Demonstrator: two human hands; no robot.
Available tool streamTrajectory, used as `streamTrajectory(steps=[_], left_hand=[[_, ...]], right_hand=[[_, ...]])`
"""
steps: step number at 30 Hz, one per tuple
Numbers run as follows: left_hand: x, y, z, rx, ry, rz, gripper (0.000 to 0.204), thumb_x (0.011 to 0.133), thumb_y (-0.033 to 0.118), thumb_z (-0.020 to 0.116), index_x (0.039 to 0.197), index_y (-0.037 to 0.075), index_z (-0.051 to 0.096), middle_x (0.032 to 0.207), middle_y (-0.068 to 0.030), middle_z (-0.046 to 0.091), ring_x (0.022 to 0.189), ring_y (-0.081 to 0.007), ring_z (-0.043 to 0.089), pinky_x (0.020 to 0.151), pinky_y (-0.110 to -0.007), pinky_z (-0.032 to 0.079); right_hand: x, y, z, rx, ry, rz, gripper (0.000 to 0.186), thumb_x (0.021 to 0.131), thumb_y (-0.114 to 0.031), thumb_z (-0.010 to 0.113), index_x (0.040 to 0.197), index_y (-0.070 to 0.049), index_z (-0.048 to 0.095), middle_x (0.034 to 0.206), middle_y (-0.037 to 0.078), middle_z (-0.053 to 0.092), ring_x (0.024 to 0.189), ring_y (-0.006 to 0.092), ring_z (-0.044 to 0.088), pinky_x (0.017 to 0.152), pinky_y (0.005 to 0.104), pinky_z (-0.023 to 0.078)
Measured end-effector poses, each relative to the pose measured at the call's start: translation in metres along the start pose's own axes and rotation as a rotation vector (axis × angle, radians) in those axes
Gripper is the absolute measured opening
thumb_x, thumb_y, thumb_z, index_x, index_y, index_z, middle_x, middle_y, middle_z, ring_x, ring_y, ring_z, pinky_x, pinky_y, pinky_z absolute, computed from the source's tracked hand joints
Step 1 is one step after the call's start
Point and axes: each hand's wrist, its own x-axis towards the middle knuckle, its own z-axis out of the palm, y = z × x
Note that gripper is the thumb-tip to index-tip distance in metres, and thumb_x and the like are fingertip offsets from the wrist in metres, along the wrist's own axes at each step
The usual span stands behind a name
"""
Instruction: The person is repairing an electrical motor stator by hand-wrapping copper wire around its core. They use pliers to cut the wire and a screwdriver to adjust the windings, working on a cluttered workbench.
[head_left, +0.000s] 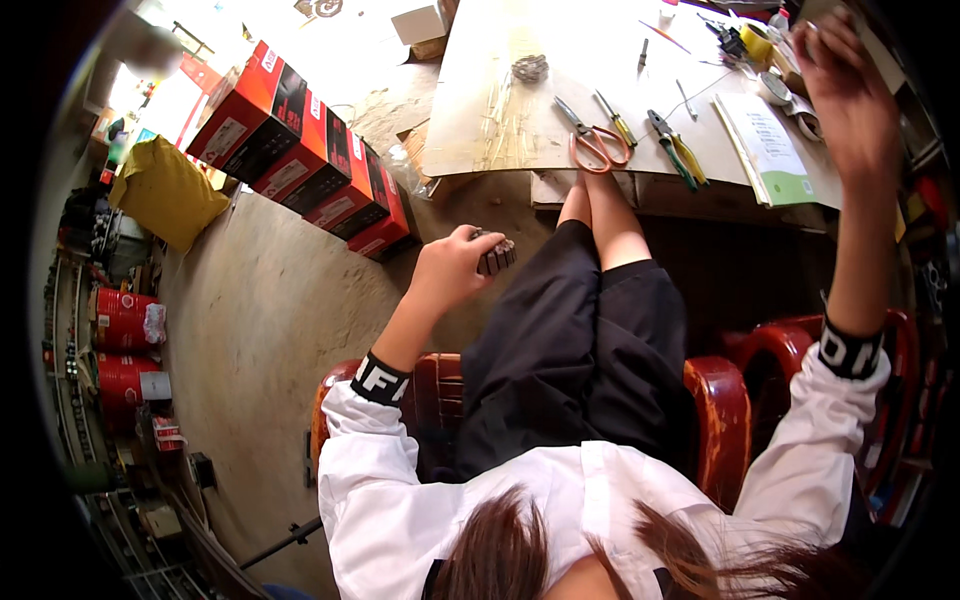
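Note:
My left hand (452, 268) is closed round a small bundle of dark grey, ridged pieces (497, 256), held in the air left of my knees. What the pieces are does not show clearly. My right hand (850, 100) is raised over the right end of the worktable (600, 60); its fingers are blurred. Near it lie a roll of yellow tape (756, 42) and a paler tape roll (773, 88). Toward the table's front edge are orange-handled scissors (598, 148), a screwdriver (617, 120), yellow-green-handled pliers (680, 152) and an open booklet (770, 150).
On the table sit a grey coiled clump (530, 68) and thin yellowish strips (505, 125). Red and black boxes (320, 160) stand in a row left of the table, beside a yellow sack (168, 190). Red drums (125, 320) line the far left. Wooden chair arms (718, 420) flank me.

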Motion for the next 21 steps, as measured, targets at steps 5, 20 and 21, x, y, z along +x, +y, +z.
streamTrajectory(steps=[5, 20, 21], left_hand=[[0.001, -0.053, 0.010, -0.227, 0.059, -0.361, 0.050, 0.066, 0.032, 0.076, 0.115, 0.022, 0.071, 0.095, -0.0128, 0.071, 0.083, -0.0306, 0.069, 0.077, -0.039, 0.055], [0.041, -0.082, 0.028, -1.196, 0.084, -0.531, 0.046, 0.075, 0.009, 0.080, 0.117, -0.002, 0.067, 0.102, -0.0058, 0.072, 0.086, -0.0108, 0.067, 0.079, -0.026, 0.054], [0.051, -0.079, 0.029, -1.185, 0.107, -0.458, 0.047, 0.076, 0.009, 0.080, 0.119, -0.003, 0.065, 0.103, -0.0061, 0.072, 0.087, -0.0111, 0.067, 0.080, -0.026, 0.054]], right_hand=[[-0.095, 0.018, 0.073, -0.350, -0.047, 0.031, 0.016, 0.100, -0.015, 0.049, 0.109, -0.001, 0.052, 0.096, 0.006, 0.051, 0.099, 0.0168, 0.049, 0.108, 0.0433, 0.030], [-0.191, -0.018, 0.074, -0.145, 0.351, -0.155, 0.025, 0.082, 0.003, 0.066, 0.090, -0.011, 0.046, 0.071, -0.006, 0.035, 0.064, 0.0037, 0.037, 0.099, 0.0282, 0.028], [-0.195, -0.022, 0.069, -0.094, 0.387, -0.188, 0.026, 0.082, 0.005, 0.065, 0.090, -0.011, 0.046, 0.071, -0.006, 0.036, 0.063, 0.0028, 0.037, 0.100, 0.0277, 0.028]])
